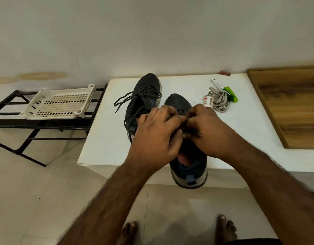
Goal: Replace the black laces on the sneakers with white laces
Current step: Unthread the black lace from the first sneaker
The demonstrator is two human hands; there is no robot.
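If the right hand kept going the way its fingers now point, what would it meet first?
The right hand points left toward the left hand; their fingers already seem to meet over the near sneaker, so probably the left hand, though depth is unclear.

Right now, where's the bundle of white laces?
In the head view the white laces lie coiled on the white table, right of the near sneaker, between a small white bottle and a green clip.

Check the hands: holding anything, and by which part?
Both the left hand and right hand have fingers curled on the black lace of the near sneaker, over its eyelet area. The exact grip point on the lace is hidden by the fingers.
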